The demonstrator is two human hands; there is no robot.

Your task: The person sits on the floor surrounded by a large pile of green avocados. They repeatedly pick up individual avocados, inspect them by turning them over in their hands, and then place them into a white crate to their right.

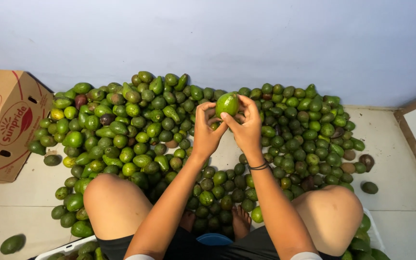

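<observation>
Both my hands hold one green avocado [227, 103] up above a big pile of avocados [136, 125] on the floor. My left hand [205, 129] grips it from the left with the fingers curled round its lower side. My right hand [246, 126] grips it from the right, thumb near the fruit's base. A dark band sits on my right wrist. My bent knees frame the lower part of the view and my feet rest among the fruit below.
A brown cardboard box [6, 125] lies on its side at the left. A white crate [68, 248] with avocados shows at the bottom left, another at the bottom right. Loose avocados lie on the tiled floor [400, 183]. A pale wall stands behind the pile.
</observation>
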